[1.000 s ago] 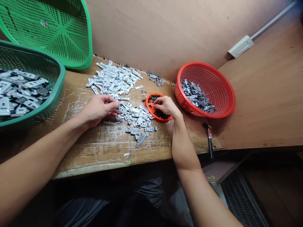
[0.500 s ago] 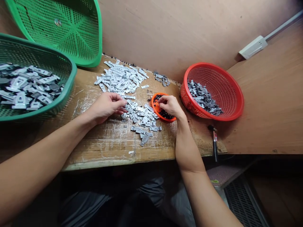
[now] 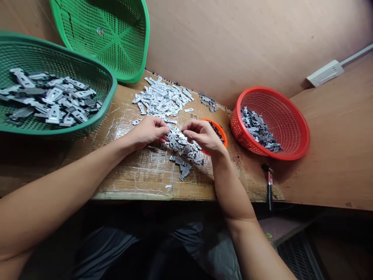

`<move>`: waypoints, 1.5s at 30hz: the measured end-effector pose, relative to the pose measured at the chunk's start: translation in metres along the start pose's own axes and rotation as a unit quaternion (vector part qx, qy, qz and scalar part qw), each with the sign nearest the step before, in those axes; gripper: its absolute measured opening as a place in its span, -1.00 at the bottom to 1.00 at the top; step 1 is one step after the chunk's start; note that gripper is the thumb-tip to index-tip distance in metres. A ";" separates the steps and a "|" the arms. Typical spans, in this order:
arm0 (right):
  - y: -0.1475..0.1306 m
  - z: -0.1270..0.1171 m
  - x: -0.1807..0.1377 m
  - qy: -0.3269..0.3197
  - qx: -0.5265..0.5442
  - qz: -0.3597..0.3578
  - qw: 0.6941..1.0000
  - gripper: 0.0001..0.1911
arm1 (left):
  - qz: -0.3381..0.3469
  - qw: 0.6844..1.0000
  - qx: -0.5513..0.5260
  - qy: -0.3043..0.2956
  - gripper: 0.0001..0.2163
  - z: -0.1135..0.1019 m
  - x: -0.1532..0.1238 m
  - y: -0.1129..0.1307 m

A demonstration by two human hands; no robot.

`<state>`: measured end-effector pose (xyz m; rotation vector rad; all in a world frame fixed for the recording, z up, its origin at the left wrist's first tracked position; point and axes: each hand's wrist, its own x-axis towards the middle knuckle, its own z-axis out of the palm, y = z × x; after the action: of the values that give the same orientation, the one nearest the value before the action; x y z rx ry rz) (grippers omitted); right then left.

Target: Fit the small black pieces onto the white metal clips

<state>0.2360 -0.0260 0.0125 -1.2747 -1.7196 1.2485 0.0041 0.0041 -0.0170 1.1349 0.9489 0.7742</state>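
My left hand (image 3: 149, 131) lies on the wooden table (image 3: 140, 175), fingers curled, pinching a small grey metal piece at the edge of a loose heap of metal pieces (image 3: 183, 149). My right hand (image 3: 202, 136) hovers over the same heap, fingertips pinched together on something too small to make out. Just behind the right hand sits a small orange dish (image 3: 219, 132) with tiny black parts in it. A larger spread of silver metal pieces (image 3: 161, 99) lies further back.
A green basket (image 3: 96, 112) with metal plates stands at the left, a second green basket (image 3: 116, 35) leans on the wall. A red basket (image 3: 291, 128) with dark metal parts stands at the right. A black pen (image 3: 269, 184) lies near the table edge. A white power strip (image 3: 323, 74) runs along the right board.
My right hand has left the orange dish and come left over the heap, towards the left hand. The view has swung left.
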 end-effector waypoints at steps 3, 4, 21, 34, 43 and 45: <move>-0.001 0.018 0.011 -0.020 -0.016 0.018 1.000 -0.50 | -0.002 1.000 0.000 -0.011 -0.81 0.001 -0.002 0.002; 0.000 0.021 0.014 -0.018 -0.026 0.024 0.999 -0.48 | -0.003 1.000 0.000 -0.012 -0.81 0.002 -0.003 0.002; 0.016 0.016 0.028 0.070 -0.107 0.016 0.992 -0.80 | -0.018 1.000 0.010 -0.001 -0.78 -0.004 0.002 0.002; 0.017 0.031 0.023 0.008 -0.452 -0.078 0.889 -0.86 | 0.007 0.994 -0.005 0.106 -0.74 -0.023 0.009 0.015; 0.017 0.017 0.018 0.061 -0.392 -0.118 0.910 -0.82 | 0.007 0.994 -0.002 0.105 -0.74 -0.025 0.014 0.009; 0.018 0.011 0.016 0.112 -0.320 -0.150 0.929 -0.84 | 0.000 0.995 0.001 0.101 -0.76 -0.025 0.015 0.007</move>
<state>0.2271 -0.0131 -0.0091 -1.3631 -2.1275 0.3435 -0.0129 0.0294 -0.0166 1.0729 1.1173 0.9001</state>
